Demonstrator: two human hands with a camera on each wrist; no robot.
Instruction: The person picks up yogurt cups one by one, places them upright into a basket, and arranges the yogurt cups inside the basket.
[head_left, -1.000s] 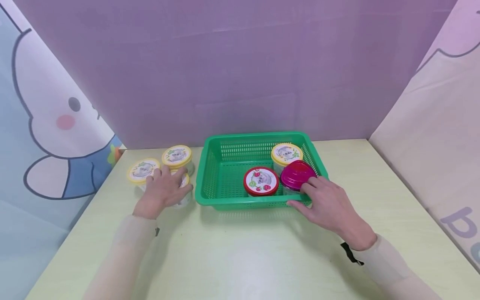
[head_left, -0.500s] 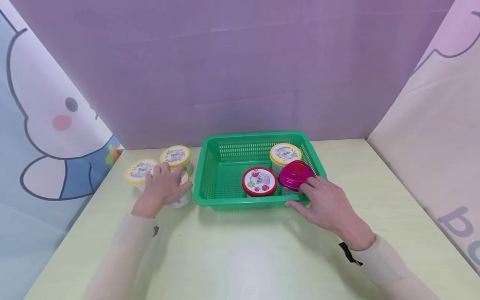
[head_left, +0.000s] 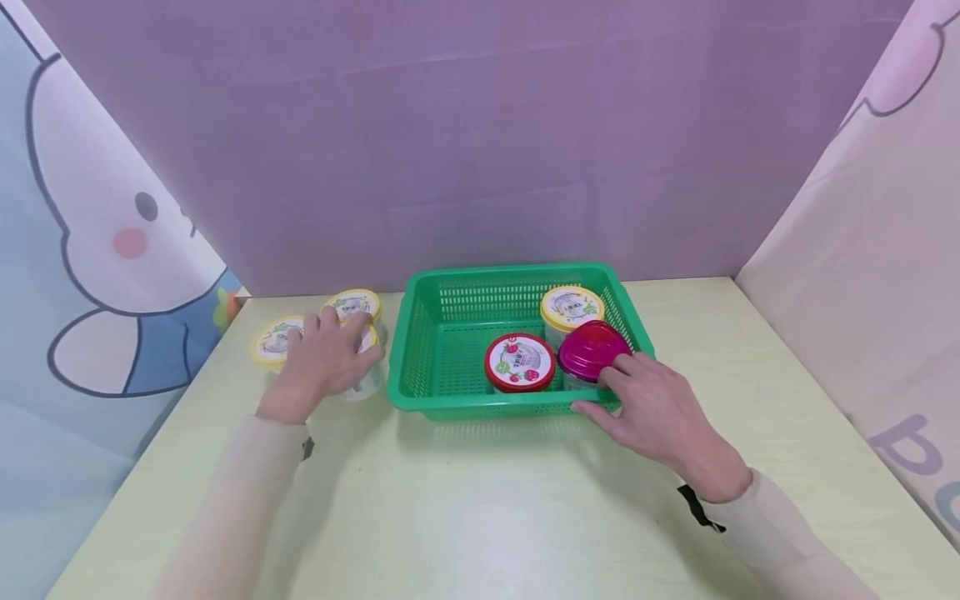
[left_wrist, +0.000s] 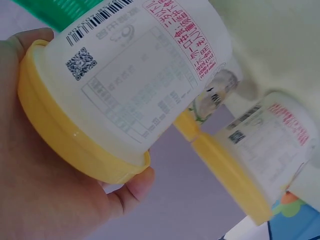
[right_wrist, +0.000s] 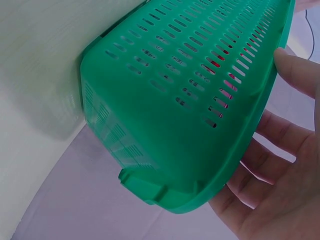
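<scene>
On the left, my left hand [head_left: 318,358] grips a white tub [left_wrist: 135,75] by its yellow lid [left_wrist: 75,145], thumb and fingers at opposite sides of the rim. Two more yellow-lidded tubs stand close by: a left tub [head_left: 277,340] and a rear tub [head_left: 352,304]. My right hand [head_left: 660,408] holds the near right rim of a green basket [head_left: 480,404], thumb outside and fingers reaching over. Those fingertips lie against or beside a tub with a domed magenta lid [head_left: 592,348]; contact cannot be told. Also inside are a red-lidded tub [head_left: 521,363] and a yellow-lidded tub [head_left: 572,308].
The basket's left half shows its bare slotted floor [head_left: 457,350]. A pale table [head_left: 480,517] extends in front. Behind stands a purple backdrop [head_left: 480,150], with printed cloth panels [head_left: 142,275] at either side.
My left hand has shifted slightly up and away in the head view, and the tub under it has risen with it. My right hand and the basket stay where they were.
</scene>
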